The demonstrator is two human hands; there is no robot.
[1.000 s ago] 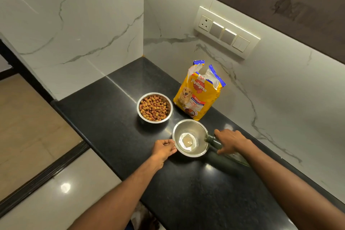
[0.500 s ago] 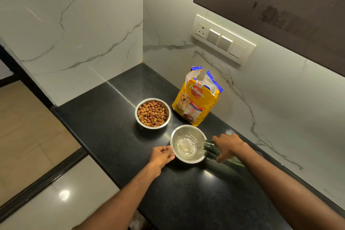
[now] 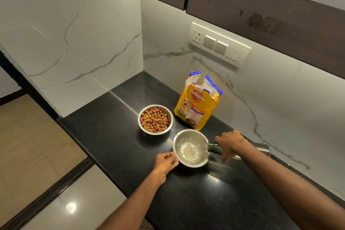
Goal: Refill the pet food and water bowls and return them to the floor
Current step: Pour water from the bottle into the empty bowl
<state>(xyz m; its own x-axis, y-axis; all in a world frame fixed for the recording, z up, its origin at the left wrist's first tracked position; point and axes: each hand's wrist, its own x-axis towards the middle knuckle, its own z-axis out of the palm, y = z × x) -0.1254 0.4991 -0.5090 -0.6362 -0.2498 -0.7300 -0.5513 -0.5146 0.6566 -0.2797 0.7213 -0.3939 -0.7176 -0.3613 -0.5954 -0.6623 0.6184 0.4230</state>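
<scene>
Two steel bowls stand on the black counter point(image 3: 104, 136). The far bowl point(image 3: 155, 119) is full of brown kibble. The near water bowl point(image 3: 191, 148) holds rippling water. My left hand point(image 3: 166, 160) grips the water bowl's left rim. My right hand point(image 3: 230, 144) holds a dark green bottle point(image 3: 216, 149) tipped on its side, its mouth over the bowl's right rim, with water streaming in. The bottle's base point(image 3: 263, 148) pokes out behind my forearm.
An open yellow pet food bag point(image 3: 197, 107) stands upright against the marble backsplash, just behind both bowls. A switch panel point(image 3: 218, 44) sits on the wall above. The counter's front edge drops to a tiled floor point(image 3: 33, 147) at left.
The bottle has tilted further and water now streams into the near bowl, whose water level has risen. My view has shifted so the scene sits lower in frame.
</scene>
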